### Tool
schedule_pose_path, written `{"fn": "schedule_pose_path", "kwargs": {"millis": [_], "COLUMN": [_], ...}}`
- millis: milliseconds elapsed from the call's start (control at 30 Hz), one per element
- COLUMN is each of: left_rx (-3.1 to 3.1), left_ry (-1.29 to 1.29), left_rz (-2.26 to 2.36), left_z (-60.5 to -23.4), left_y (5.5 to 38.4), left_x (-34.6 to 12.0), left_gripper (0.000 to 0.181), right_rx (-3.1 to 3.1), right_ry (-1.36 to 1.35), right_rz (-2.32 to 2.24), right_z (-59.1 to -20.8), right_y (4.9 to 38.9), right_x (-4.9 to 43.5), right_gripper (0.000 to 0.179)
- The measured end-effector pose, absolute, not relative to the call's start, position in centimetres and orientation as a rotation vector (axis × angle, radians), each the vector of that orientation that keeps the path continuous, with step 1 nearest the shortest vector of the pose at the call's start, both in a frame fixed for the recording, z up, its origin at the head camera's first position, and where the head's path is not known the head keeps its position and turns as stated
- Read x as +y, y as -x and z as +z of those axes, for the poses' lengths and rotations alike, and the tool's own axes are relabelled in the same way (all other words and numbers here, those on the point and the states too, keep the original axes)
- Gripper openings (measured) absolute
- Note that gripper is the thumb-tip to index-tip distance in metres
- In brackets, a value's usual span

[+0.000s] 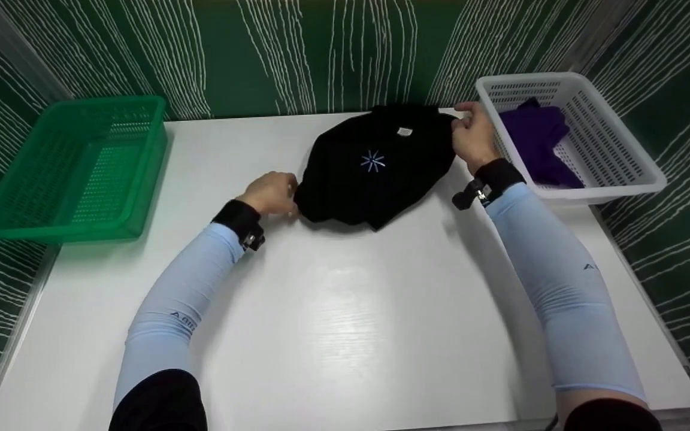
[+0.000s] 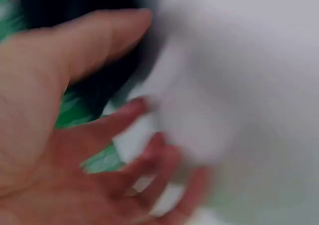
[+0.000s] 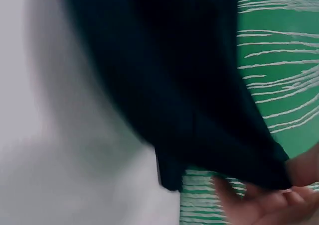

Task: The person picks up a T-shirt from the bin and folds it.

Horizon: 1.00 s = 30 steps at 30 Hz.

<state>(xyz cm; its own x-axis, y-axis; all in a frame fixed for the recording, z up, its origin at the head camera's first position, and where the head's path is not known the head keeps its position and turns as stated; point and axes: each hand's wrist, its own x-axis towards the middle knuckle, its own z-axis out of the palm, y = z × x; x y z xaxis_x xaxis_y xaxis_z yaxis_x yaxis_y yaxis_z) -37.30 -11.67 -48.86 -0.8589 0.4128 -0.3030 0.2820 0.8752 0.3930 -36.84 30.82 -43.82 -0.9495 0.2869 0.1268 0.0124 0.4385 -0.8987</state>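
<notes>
A rumpled black shirt (image 1: 345,179) with a pale starburst print and a small white label lies toward the back of the white table (image 1: 345,335). At its far right corner my right hand (image 1: 474,136) pinches the cloth. The right wrist view shows that corner of the shirt (image 3: 199,135) between the thumb and fingers of the right hand (image 3: 269,205). Beside the shirt's near left edge is my left hand (image 1: 270,193). In the left wrist view, the left hand's thumb and fingers (image 2: 94,150) are spread apart with no cloth between them; that picture is blurred.
On the left of the table stands a green basket (image 1: 156,137) with nothing seen inside. A white basket (image 1: 632,155) at the back right holds a purple cloth (image 1: 536,143). Green walls (image 1: 357,54) with white streaks close off the back and sides.
</notes>
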Motion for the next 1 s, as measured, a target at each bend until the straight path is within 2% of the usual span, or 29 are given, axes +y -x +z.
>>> {"fn": "schedule_pose_path", "kwargs": {"millis": [67,133,200,267,367,467,533,600,700,767,833,1000], "left_rx": [2.719,2.758,2.767,2.752,2.693,2.635,2.616,2.639,2.680,2.723,2.760,2.863], "left_ry": [-0.575,-0.622,-0.607,-0.590,-0.567,-0.670,-0.721,-0.761,-0.745,-0.748,-0.757,-0.834], "left_rz": [0.480,0.604,0.744,0.947,1.056,0.955,0.808,0.694,0.656,0.654,0.625,0.502], "left_z": [-52.1,-54.7,-54.0,-51.6,-49.0,-51.5,-52.8,-53.3,-51.4,-50.5,-49.6,-48.5], "left_y": [39.3,41.3,41.1,39.5,37.8,39.3,39.7,39.3,37.1,35.9,35.0,35.1], "left_x": [-10.5,-9.7,-8.5,-7.5,-6.1,-5.4,-5.0,-4.7,-4.3,-4.2,-4.5,-7.1], "left_gripper": [0.062,0.042,0.030,0.029,0.040,0.074,0.095,0.100,0.093,0.086,0.078,0.042], "right_rx": [-2.310,-2.266,-2.285,-2.331,-2.365,-2.380,-2.417,-2.482,-2.608,-2.653,-2.663,-2.595], "right_ry": [0.290,0.303,0.294,0.268,0.228,0.205,0.166,0.107,-0.016,-0.059,-0.063,0.073], "right_rz": [1.679,1.718,1.688,1.639,1.618,1.670,1.726,1.770,1.774,1.746,1.714,1.594], "right_z": [-43.5,-43.2,-42.8,-42.6,-42.5,-42.6,-42.7,-42.8,-43.3,-43.6,-43.9,-43.2], "right_y": [36.7,36.6,36.5,36.4,36.4,36.5,36.5,36.5,36.6,36.7,36.9,37.1], "right_x": [30.1,29.4,28.9,28.4,28.0,27.9,27.9,27.8,27.5,27.3,27.2,28.9], "right_gripper": [0.038,0.038,0.039,0.040,0.041,0.046,0.057,0.073,0.094,0.098,0.093,0.080]}}
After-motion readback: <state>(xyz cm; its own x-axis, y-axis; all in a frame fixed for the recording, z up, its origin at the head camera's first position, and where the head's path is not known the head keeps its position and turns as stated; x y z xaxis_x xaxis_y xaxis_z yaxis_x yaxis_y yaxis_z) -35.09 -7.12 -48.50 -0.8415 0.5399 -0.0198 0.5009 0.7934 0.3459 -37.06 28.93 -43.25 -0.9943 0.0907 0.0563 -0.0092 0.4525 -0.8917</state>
